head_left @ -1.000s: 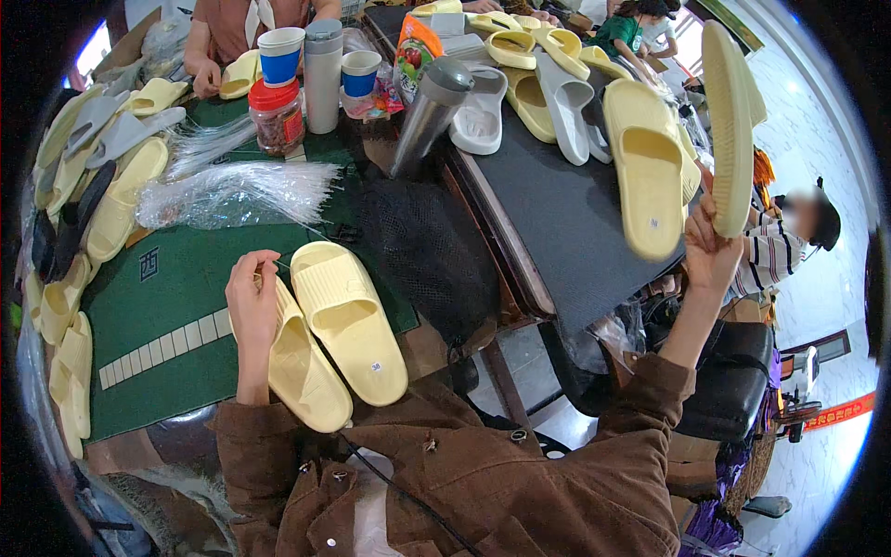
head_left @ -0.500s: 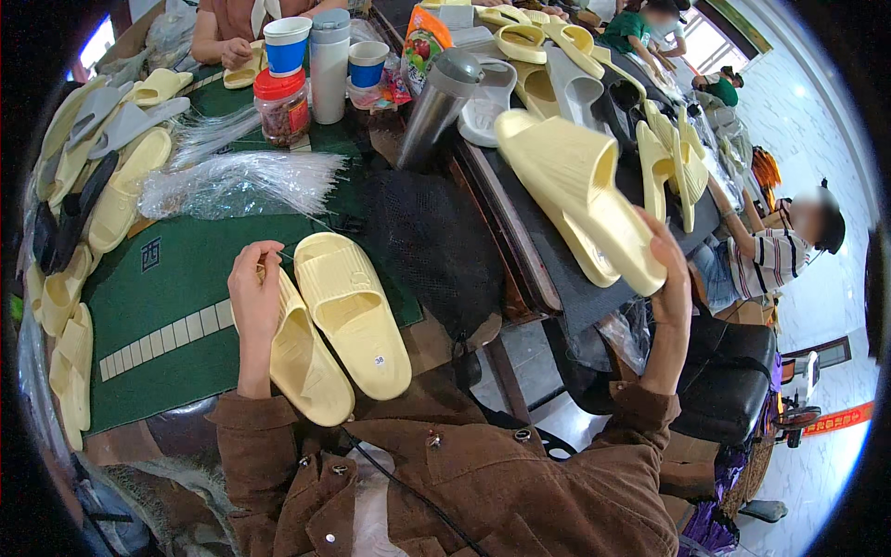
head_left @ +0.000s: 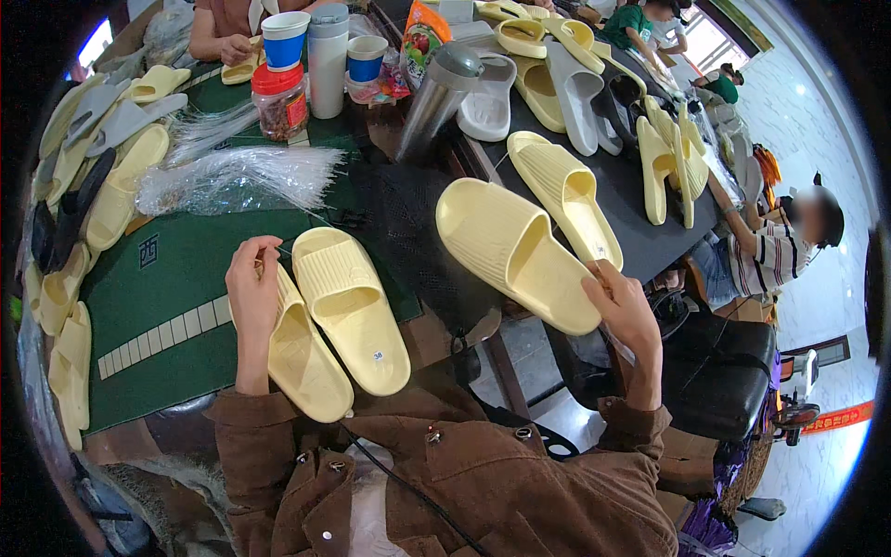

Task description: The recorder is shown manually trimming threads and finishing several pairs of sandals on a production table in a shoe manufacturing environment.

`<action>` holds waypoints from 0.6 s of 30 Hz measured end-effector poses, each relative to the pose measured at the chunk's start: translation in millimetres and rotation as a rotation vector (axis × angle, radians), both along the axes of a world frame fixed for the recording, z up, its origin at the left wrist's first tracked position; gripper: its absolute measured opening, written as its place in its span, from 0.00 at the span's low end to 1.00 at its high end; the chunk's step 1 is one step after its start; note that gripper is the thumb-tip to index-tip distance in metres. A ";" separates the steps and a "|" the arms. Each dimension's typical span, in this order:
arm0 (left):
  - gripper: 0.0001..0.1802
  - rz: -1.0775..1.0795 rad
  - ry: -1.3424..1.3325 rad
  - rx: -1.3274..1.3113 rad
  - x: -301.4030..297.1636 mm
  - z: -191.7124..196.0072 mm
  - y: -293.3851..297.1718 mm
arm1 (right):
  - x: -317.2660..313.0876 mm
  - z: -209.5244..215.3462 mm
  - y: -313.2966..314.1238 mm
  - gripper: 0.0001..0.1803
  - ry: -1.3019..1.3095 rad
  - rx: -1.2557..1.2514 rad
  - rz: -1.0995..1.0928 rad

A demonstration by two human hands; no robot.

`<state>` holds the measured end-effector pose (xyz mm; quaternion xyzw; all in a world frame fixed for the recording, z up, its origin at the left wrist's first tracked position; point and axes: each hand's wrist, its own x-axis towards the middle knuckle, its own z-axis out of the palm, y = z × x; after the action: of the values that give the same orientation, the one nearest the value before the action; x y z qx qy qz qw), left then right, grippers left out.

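Observation:
In front of me a pair of pale yellow slippers lies side by side on the green mat; the right one [head_left: 348,302] shows its ribbed strap and a small white sticker, while the left one [head_left: 311,371] is partly behind my left hand [head_left: 255,292]. The fingers of that hand are pinched at the slippers' toe end on what looks like a thin strand. My right hand [head_left: 626,311] grips another yellow slipper [head_left: 506,251] by the heel, holding it raised with its toe toward the far left. Beside it a matching yellow slipper [head_left: 566,195] lies on the dark table.
A bundle of clear plastic strands [head_left: 241,181] lies on the mat. Behind it stand a red-lidded jar [head_left: 280,102], cups and a steel tumbler [head_left: 441,97]. Slippers line the left edge and back right. A black stool [head_left: 719,371] is at right; other people sit nearby.
My right hand has brought its slipper left and toward me, away from the matching one on the dark table. My left hand and the pair in front of me have hardly moved.

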<state>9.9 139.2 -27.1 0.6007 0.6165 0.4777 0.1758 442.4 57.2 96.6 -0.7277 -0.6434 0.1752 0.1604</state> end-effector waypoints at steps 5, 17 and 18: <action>0.06 -0.021 -0.032 0.001 -0.2 0.7 -0.3 | -20.0 10.5 11.8 0.21 -0.362 0.105 0.013; 0.06 -0.049 0.036 0.175 0.2 39.6 -32.8 | -25.2 -16.9 98.6 0.26 -0.209 0.330 0.055; 0.07 -0.075 0.045 0.168 4.3 43.3 -45.5 | -23.3 -19.8 101.3 0.19 -0.125 0.382 0.032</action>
<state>14.2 93.7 16.2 0.6466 0.5551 0.5072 0.1286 419.1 158.5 76.8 -0.6832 -0.6851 0.0068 0.2527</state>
